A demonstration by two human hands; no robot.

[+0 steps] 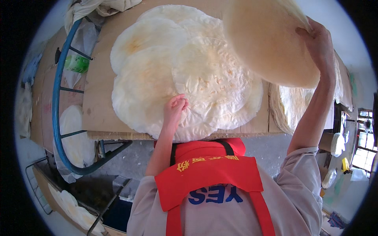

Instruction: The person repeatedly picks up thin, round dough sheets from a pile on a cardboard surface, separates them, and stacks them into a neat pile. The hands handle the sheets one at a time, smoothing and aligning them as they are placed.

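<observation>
My right hand (320, 44) is raised at the upper right, pinching the edge of a large, thin round flatbread (271, 44). That sheet hangs in the air and hides part of the table behind it. Over a broad layer of overlapping pale flatbreads (147, 67) is my left hand (176, 106), its fingers curled and no bread plainly seen between them. Its fingertips are close to the edge of a wrinkled flatbread (212, 76) with browned spots. The layer lies on a cardboard-covered table (97, 97) and slightly overhangs the front edge.
A stack of flatbreads (291, 103) stands at the table's right. On the left curves a blue metal rail (56, 100), with a green-labelled bottle (77, 63) and more flatbread (72, 132) beyond it. Additional sheets (73, 209) lie at lower left. Cloth (85, 8) is bunched at upper left.
</observation>
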